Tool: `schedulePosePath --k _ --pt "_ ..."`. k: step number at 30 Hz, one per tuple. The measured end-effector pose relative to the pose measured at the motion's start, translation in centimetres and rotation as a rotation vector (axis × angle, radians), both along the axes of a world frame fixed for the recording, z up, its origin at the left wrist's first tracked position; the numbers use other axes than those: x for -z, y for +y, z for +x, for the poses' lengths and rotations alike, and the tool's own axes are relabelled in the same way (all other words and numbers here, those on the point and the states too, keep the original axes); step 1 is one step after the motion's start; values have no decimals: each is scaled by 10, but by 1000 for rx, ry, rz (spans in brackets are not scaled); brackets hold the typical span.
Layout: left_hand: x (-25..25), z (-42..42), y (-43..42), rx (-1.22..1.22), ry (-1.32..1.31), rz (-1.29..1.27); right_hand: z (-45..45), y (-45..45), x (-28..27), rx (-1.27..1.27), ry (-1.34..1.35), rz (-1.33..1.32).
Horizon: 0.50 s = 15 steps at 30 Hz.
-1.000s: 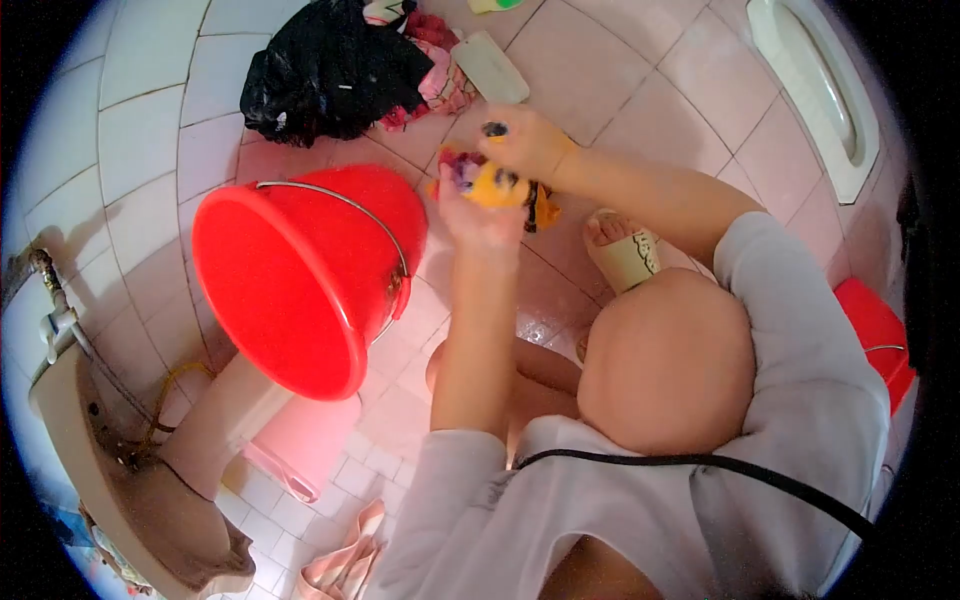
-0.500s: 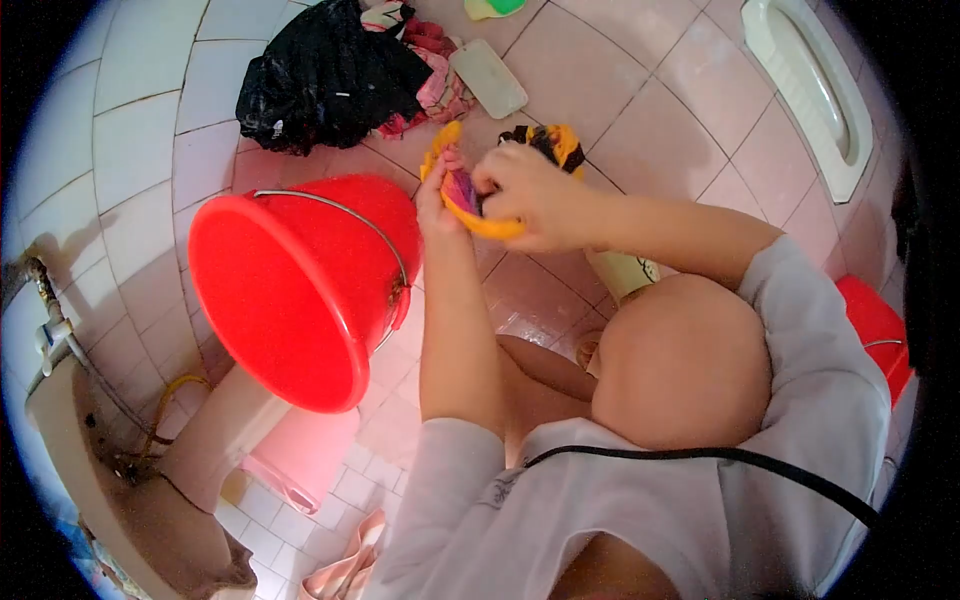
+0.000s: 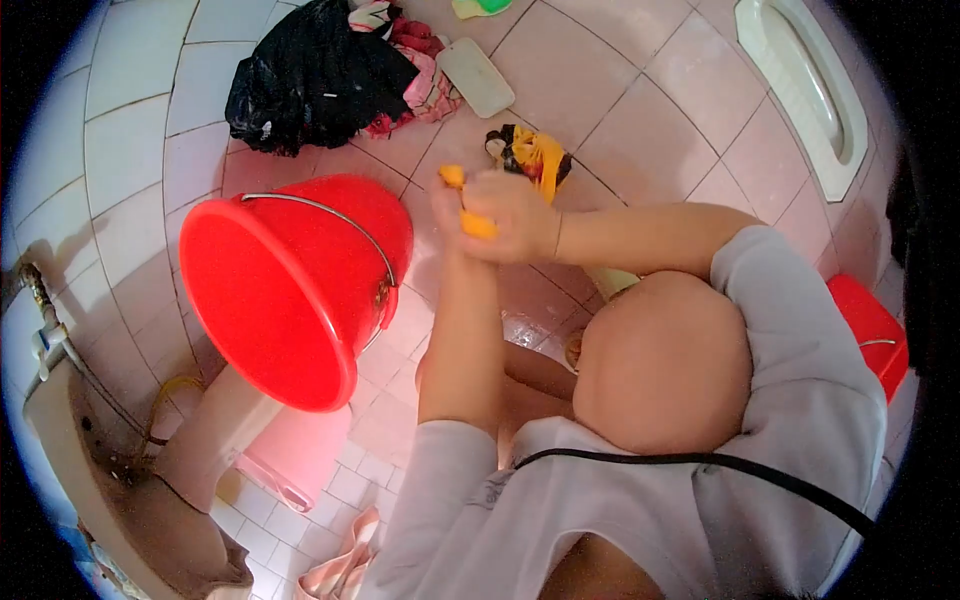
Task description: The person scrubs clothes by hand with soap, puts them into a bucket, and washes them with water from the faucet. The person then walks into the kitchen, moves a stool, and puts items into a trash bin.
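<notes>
An orange-yellow cloth (image 3: 478,224) is bunched between my two hands, above the floor. My left hand (image 3: 447,205) is closed round it, with a bit of orange poking out over the top. Pressed against it, my right hand (image 3: 512,212) also grips the cloth, its fingers wrapped over. Just beyond the right hand shows a dark and orange patterned bunch of fabric (image 3: 535,160); whether it belongs to the same piece is hidden by the hand.
A red bucket (image 3: 270,300) with a wire handle stands left of my hands. Farther off lie black fabric (image 3: 315,85), pink fabric (image 3: 435,90) and a pale bar-shaped object (image 3: 477,78). A squat toilet (image 3: 800,90) is at the upper right, another red bucket (image 3: 868,335) at the right, a sink (image 3: 110,480) lower left.
My hands have come together and closed more tightly on the cloth. Its stretched orange edge and purple part have gone into my grip, and more of the patterned bunch shows.
</notes>
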State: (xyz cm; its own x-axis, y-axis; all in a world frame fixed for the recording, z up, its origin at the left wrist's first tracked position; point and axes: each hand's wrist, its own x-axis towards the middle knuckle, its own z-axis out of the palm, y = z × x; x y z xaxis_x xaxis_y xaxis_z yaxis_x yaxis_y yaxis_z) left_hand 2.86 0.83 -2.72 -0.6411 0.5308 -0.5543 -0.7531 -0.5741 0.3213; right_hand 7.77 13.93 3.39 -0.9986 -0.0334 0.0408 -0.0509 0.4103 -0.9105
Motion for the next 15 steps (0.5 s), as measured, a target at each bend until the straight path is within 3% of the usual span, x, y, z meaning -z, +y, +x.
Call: schedulePosePath --k 1,2,4,5,6,7,8,10,14,15 --pt "29 -7 -19 166 245 465 6 1 6 -108 197 -82" --pt "10 -4 -2 162 249 468 5 8 27 -113 199 -78" --pt "-52 15 46 -304 -121 -723 3 23 78 -34 55 210" --pt "-31 29 34 -126 127 -844 6 31 77 -46 57 207" --pt "-8 40 26 -139 125 -844 5 43 72 58 41 452" --pt "14 53 21 46 619 -1203 5 49 71 164 18 697" --pt "27 67 20 263 1124 -1524 9 46 73 149 8 697" --pt "27 86 34 355 1125 -1628 12 34 79 41 -119 590" --pt "28 89 39 654 1045 -1731 43 25 100 -129 42 354" --pt "38 93 33 655 1024 -1725 42 27 105 -150 150 434"
